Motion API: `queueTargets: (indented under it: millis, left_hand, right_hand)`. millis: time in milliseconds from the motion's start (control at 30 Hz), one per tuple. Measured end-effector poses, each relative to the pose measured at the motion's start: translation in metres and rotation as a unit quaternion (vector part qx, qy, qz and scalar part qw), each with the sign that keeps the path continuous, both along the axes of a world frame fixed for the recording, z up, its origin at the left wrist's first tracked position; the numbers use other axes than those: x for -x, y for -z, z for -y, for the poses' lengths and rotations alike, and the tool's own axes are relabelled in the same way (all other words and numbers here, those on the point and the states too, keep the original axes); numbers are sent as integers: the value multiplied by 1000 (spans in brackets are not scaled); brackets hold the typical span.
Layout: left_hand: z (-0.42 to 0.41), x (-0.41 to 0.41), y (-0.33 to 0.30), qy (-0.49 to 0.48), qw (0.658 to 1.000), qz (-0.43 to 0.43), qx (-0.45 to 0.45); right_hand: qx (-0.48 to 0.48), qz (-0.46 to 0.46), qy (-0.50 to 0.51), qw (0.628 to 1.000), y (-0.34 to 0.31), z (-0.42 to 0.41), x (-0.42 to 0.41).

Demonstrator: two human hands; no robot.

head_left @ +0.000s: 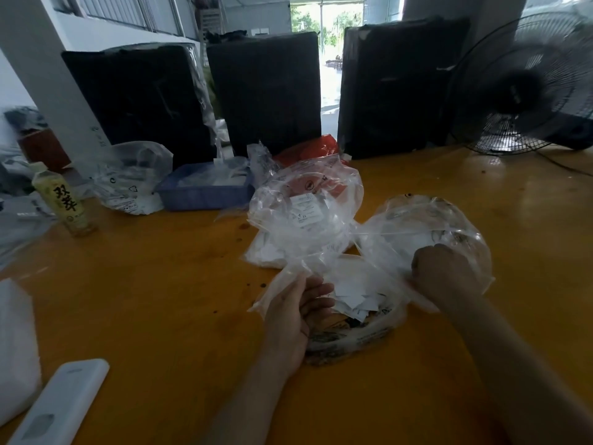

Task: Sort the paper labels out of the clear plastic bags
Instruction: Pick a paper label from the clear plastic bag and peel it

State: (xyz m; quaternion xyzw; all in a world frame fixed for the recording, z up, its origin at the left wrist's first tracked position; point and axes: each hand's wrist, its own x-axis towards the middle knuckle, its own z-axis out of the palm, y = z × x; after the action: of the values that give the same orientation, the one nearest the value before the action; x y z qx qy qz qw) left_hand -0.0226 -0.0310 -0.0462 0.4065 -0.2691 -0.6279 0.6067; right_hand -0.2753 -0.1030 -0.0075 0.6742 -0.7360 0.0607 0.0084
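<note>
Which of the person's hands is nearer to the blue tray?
Left. The left hand lies below and slightly right of the blue tray; the right hand is farther right, across the clear bags.

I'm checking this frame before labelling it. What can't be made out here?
- Print on the labels: head view, too small and blurred behind the bag.
- Right hand grip: fingers curled away, hidden by its own back.
- Tray contents: blurred by crumpled plastic.
- White device: cut off by the bottom edge.
</note>
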Motion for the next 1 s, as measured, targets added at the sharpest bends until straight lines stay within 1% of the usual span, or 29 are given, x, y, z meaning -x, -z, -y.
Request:
queueTargets:
  millis: [100,267,333,500,567,600,633,667,700,733,767,800,833,967,1000]
  left_hand:
    - [0,0,0,-5,1000,-2,-2]
    - [-1,0,0,-4,1000,-6,-4]
    - [-1,0,0,-3,1000,-9,-4]
    - [-1,0,0,-3,1000,-10,-4]
    - [0,0,0,2,1000,-6,-3]
    - [0,0,0,5,1000,-2,1]
    - [0,0,0,9,1000,9,9]
    - [-1,0,0,14,999,32,21]
    - [-2,1,0,20,997,67,35]
    - [-3,2,1,27,992,110,51]
    - [-4,2,2,33,986,150,65]
    - [-6,3,2,39,980,179,79]
    - [-7,3,2,46,975,199,91]
    - [-10,2,-3,73,960,245,112]
    - [-11,2,-3,68,960,247,111]
  right_hand:
    - [6,17,18,1000,-3,2,2]
    - [-32,20,3,999,6,-3,-3]
    - [0,34,4,999,7,-2,-2]
    - [89,144,-14,985,-1,-4,4]
    - [115,213,-3,970,-8,-10,3]
    - [117,269,2,956,-12,-14,1]
    - [108,350,1,931,-15,-20,-2]
    - [85,448,-13,890,-19,-27,-7]
    - [46,539,-35,840,-23,-35,-14]
    - [3,600,-64,798,-26,-43,-22]
    - [-33,625,-98,774,-28,-49,-30]
    - [-57,627,-127,766,-28,-54,-39]
    - [-70,619,-146,769,-27,-56,-47]
    - [-84,563,-180,802,-23,-57,-76]
    - [-82,556,-193,804,-23,-56,-81]
